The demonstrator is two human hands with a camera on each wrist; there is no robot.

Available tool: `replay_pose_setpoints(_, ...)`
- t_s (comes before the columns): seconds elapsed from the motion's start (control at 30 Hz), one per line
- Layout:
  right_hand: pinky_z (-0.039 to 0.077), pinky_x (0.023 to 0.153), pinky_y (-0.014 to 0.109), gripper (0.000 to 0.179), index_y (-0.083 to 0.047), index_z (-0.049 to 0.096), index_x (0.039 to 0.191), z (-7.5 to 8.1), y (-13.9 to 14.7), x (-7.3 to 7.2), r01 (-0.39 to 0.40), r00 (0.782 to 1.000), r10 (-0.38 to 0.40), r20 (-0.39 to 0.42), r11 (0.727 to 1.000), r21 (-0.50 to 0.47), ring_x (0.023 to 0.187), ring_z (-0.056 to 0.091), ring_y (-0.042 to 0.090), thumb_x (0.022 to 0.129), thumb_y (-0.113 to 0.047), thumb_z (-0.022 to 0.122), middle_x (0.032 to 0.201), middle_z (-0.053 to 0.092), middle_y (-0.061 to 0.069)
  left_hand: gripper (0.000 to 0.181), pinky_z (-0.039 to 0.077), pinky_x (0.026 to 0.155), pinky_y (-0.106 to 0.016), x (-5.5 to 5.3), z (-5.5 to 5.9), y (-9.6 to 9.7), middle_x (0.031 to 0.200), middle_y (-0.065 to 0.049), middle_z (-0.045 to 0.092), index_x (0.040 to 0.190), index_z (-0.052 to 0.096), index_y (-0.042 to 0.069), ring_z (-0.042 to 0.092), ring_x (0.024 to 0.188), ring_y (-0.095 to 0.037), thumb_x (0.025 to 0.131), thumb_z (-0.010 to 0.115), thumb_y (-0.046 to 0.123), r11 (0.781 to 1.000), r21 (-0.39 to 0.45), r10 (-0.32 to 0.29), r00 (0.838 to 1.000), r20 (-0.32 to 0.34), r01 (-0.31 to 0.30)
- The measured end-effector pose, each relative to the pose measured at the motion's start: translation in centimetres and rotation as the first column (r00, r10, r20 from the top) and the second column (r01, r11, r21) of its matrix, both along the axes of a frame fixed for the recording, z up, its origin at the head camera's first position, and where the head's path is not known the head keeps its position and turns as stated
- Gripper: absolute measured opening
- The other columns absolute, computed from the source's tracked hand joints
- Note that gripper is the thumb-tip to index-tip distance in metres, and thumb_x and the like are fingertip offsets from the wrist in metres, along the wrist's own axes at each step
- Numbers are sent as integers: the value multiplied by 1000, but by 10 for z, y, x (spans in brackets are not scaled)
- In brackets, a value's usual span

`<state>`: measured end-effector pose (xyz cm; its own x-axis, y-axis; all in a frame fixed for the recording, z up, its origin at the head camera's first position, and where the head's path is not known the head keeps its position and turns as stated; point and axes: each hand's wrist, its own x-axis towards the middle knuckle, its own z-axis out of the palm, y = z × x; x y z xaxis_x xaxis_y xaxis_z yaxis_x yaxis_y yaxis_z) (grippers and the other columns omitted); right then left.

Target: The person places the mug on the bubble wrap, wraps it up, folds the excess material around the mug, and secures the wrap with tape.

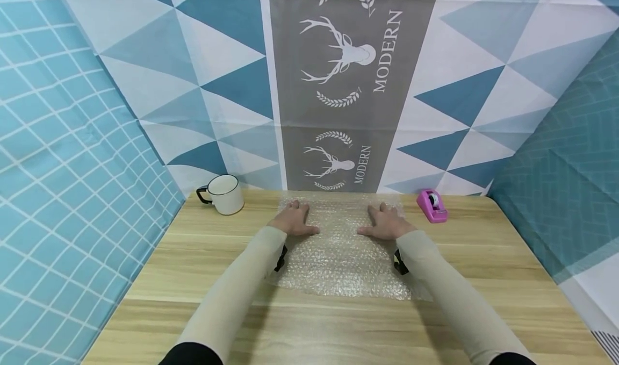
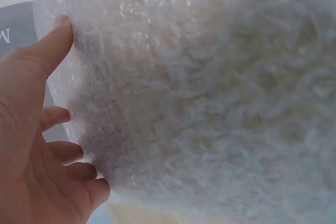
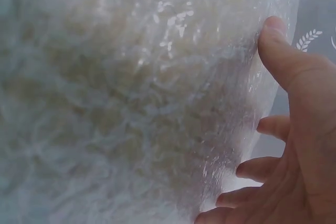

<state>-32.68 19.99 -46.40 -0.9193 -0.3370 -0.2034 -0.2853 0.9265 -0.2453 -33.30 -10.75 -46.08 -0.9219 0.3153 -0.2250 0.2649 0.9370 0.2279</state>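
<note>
A sheet of clear bubble wrap (image 1: 340, 263) lies spread on the wooden table in the head view. On its far left part rests my left hand (image 1: 293, 220), thumb pointing inward. My right hand (image 1: 385, 223) mirrors it on the far right part. Seen from the left wrist, the left hand's fingers (image 2: 63, 151) are spread, with their tips on the wrap (image 2: 173, 93). In the right wrist view the right hand's fingers (image 3: 257, 170) are likewise apart and touch the wrap (image 3: 131, 103) with their tips. Neither hand is curled round anything.
A white mug (image 1: 226, 195) with a black rim and handle stands at the back left of the table (image 1: 333, 333). At the back right is a pink tape dispenser (image 1: 432, 206). A patterned cloth (image 1: 338, 85) hangs right behind the table's far edge.
</note>
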Motion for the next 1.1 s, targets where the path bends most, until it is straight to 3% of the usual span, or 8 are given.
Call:
replay_pose_setpoints(0.1,7,122,73,97,-2,28,160,0,-2,-2,8,1000,-8,7,1000,17,148,21,60,95,-67,57,161,23,39,94,32,121,-62,1,2,0,166,-29,24,158,37,7,23,153,-50,90,69,63,1000,17,9,1000,3,-9)
replay_pose_setpoints(0.43,25,113,79,99,-6,30,161,-5,-3,-2,47,998,-48,38,999,20,145,19,67,92,-70,59,161,20,39,86,43,115,-59,3,-1,0,156,-31,41,147,51,5,40,145,-49,86,74,62,999,39,-15,999,-46,16)
replay_pose_setpoints(0.7,32,110,79,99,-4,37,157,3,-3,-4,40,999,-40,12,999,11,141,28,67,88,-71,63,157,30,39,85,39,118,-60,0,-1,2,154,-30,42,147,50,5,37,146,-51,88,71,62,1000,14,-24,998,-60,25)
replay_pose_setpoints(0.83,29,111,79,100,-4,38,156,4,-2,-10,26,1000,-26,7,999,22,141,32,64,87,-72,64,156,33,38,85,39,117,-61,-1,-1,1,156,-30,39,148,48,5,35,146,-51,89,71,62,999,34,-14,998,-58,16)
replay_pose_setpoints(0.93,26,112,80,104,-4,41,154,-4,1,-17,1,1000,-1,-19,1000,14,138,35,64,84,-79,61,152,38,38,86,39,117,-61,0,1,0,157,-29,38,148,48,5,34,147,-50,88,72,61,999,51,0,998,-55,3)
replay_pose_setpoints(1.1,33,110,77,98,-3,45,149,-3,-2,-12,2,1000,-2,-5,1000,-5,134,41,64,85,-74,65,147,43,39,87,39,117,-59,0,-2,-2,158,-28,38,148,48,6,34,149,-46,86,73,62,999,45,4,998,-55,-2)
